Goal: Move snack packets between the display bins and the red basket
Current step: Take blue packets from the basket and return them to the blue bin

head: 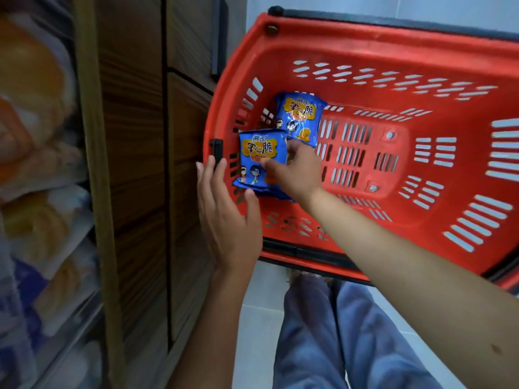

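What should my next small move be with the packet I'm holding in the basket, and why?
Probably lift the nearer blue packet straight up, clear of the rim of the red basket: the right hand pinches it, the left hand steadies the rim, and the second packet lies just beyond.

1. Basket [393,43]: red, with a slotted pattern in walls and floor; clip [216,150] black.
2. Near packet [257,158] and far packet [299,116]: blue, orange-yellow lettering, printed cartoon figures.
3. Cabinet [134,164]: dark brown wood grain.
4. Trousers [365,346]: faded blue.
5. Floor [258,318]: pale grey-white tile.
6. Shelf packets [36,108]: blurred; orange, white, purple.
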Available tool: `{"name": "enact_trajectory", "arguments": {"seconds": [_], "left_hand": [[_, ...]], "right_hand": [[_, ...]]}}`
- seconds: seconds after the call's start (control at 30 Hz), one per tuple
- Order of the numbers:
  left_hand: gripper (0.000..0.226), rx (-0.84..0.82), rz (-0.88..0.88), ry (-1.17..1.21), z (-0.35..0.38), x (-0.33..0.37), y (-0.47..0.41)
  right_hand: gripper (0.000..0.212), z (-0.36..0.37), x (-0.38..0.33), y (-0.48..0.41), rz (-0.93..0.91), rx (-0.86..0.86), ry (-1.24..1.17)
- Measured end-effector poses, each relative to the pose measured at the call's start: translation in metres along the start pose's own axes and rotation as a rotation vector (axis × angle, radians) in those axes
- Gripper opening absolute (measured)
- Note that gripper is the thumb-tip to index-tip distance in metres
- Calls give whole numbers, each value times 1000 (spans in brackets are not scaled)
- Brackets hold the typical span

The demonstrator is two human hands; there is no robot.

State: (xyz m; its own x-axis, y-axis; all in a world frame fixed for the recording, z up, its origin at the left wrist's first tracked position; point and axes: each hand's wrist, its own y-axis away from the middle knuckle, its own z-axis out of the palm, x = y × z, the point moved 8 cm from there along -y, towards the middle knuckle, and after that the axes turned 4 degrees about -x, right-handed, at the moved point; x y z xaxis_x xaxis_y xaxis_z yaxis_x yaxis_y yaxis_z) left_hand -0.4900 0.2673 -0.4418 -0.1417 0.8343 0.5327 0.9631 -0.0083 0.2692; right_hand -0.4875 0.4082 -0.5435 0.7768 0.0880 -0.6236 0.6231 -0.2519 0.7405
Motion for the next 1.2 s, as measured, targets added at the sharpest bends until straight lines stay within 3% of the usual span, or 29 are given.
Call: {"name": "enact_trajectory", "arguments": {"seconds": [0.1, 0.23, 0.33, 0.4, 0.5, 0.57, 0.6, 0.7, 0.87, 1.03, 1.2], "left_hand": [[51, -3, 32, 54, -9, 17, -5], [49, -143, -91, 201, 3, 16, -19], [25, -313, -290, 356, 27, 0, -22], [7, -373, -418, 546, 36, -9, -18], [9, -335, -385, 466, 24, -19, -13], [11, -278, -334, 367, 12, -23, -8], [12, -241, -327, 344, 6, -25, -6], [16, -129, -373, 339, -5, -31, 0], [13, -82, -413, 425, -4, -37, 2], [17, -88, -423, 484, 1, -42, 3], [15, -66, -437, 502, 0, -44, 6]], "right_hand": [[14, -13, 2, 21, 12, -42, -252], [15, -20, 4, 51, 56, -269, -461], [24, -19, 10, 56, 114, -398, -414], [13, -19, 18, 52, 189, -419, -439], [16, -27, 35, 33, 280, -232, -482], [15, -31, 48, 15, 294, -68, -372], [25, -29, 53, 8, 314, -25, -309], [53, -9, 63, -7, 362, -31, -126], [55, 4, 50, -17, 225, 58, 220], [48, 2, 51, -20, 254, 66, 176], [48, -3, 38, -6, 244, 51, -84]]}}
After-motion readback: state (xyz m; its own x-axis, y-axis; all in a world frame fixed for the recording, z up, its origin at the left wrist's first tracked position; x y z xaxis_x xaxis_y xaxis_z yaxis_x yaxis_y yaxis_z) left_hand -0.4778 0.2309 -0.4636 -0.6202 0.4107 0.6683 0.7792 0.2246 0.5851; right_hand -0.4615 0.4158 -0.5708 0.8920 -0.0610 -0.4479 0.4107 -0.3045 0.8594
